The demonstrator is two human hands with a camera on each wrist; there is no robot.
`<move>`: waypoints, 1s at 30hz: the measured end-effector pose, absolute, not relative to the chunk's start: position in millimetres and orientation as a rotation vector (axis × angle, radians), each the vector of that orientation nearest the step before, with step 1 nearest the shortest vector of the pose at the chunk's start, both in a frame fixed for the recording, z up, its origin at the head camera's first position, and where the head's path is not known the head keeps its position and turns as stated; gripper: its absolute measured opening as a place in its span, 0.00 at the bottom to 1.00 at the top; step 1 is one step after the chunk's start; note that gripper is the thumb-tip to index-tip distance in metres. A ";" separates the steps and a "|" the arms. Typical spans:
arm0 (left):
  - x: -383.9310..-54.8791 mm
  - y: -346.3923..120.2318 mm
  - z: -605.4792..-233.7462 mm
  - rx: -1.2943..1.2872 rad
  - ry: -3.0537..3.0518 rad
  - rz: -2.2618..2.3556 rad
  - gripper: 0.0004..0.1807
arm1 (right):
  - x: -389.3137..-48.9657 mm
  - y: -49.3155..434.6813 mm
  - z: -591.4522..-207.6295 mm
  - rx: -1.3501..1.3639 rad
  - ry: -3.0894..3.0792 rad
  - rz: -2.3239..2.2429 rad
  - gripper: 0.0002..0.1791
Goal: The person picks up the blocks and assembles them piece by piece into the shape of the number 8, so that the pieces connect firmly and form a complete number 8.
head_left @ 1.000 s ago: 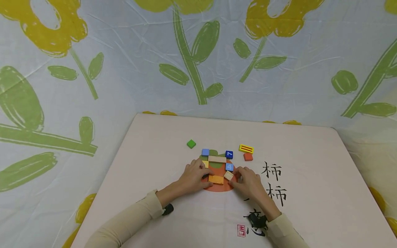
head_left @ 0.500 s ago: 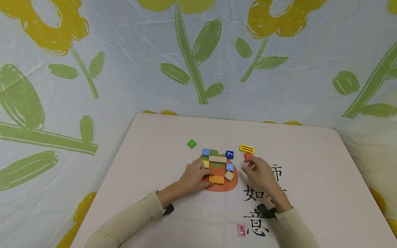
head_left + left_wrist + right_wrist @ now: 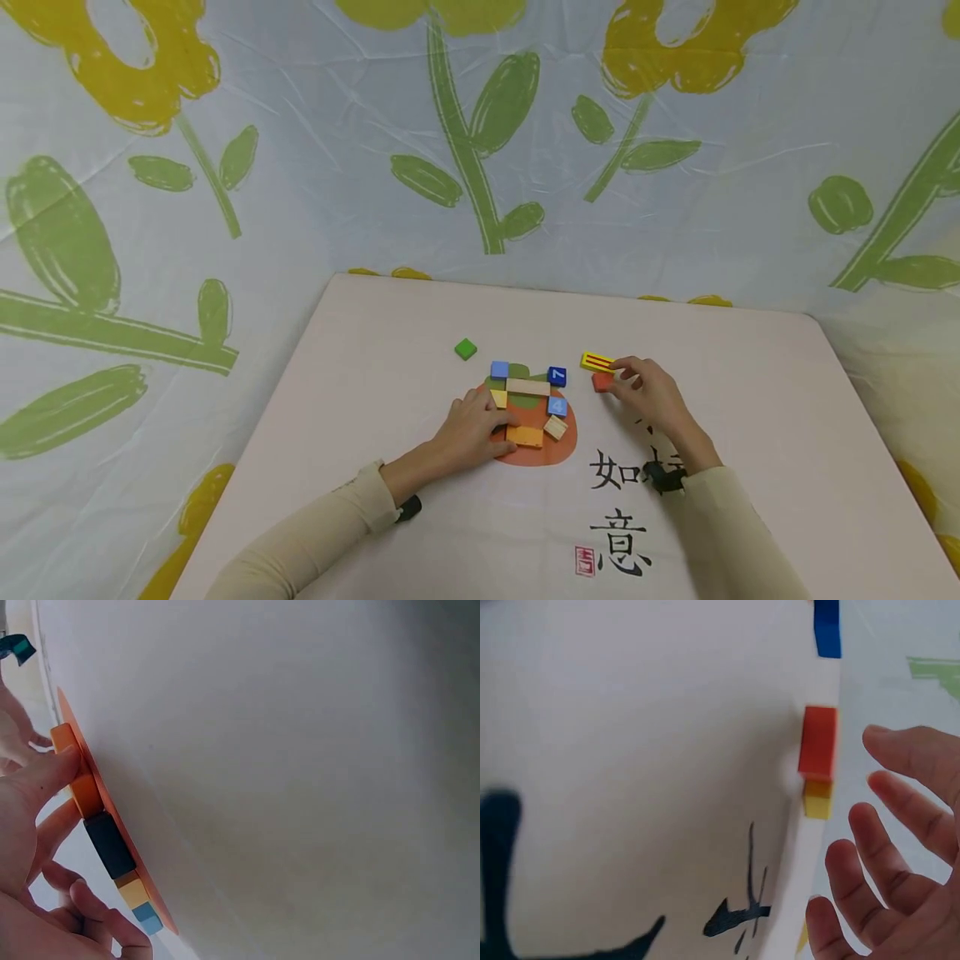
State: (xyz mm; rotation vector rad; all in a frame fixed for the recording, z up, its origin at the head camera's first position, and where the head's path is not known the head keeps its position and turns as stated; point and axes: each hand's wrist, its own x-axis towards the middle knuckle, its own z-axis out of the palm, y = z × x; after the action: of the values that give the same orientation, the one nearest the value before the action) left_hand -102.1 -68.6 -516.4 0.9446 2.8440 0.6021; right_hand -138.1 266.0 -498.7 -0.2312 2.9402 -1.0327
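Observation:
My left hand (image 3: 471, 427) pinches an orange block (image 3: 524, 436) between thumb and finger, at the lower part of a printed orange fruit. In the left wrist view the thumb lies on the orange block (image 3: 87, 795), beside a black block (image 3: 110, 844). My right hand (image 3: 651, 397) hovers at a red block (image 3: 602, 382), its fingers spread and bent; the right wrist view has the thumb and fingers apart from the red block (image 3: 819, 742). Behind the red block lies a yellow block with red stripes (image 3: 597, 362).
Around the printed fruit (image 3: 566, 450) sit a pale plank (image 3: 528, 387), a dark blue block (image 3: 557, 376), light blue blocks marked or plain, such as this one (image 3: 499, 370), and a wooden block (image 3: 556, 428). A green block (image 3: 466, 348) lies farther back. Black characters (image 3: 621, 542) mark the cloth.
My right hand has left the wooden block beside the fruit and moved right and back to the red block. The left hand has stayed on the orange block.

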 end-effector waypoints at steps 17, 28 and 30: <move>-102.5 -69.9 -517.2 0.942 2.840 0.629 0.18 | -142.3 265.7 -506.7 -0.234 2.875 -0.953 0.19; -102.5 -69.8 -516.2 0.929 2.837 0.622 0.18 | -142.0 264.6 -507.0 -0.244 2.907 -0.903 0.18; -102.2 -69.6 -515.0 0.938 2.841 0.625 0.18 | -142.1 264.7 -506.6 -0.245 2.901 -0.913 0.18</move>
State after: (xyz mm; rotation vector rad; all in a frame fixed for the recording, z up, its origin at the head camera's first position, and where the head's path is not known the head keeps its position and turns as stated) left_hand -102.2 -69.6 -515.0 0.9383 2.8405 0.6251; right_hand -142.1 264.7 -506.6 -0.2453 2.9012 -0.9131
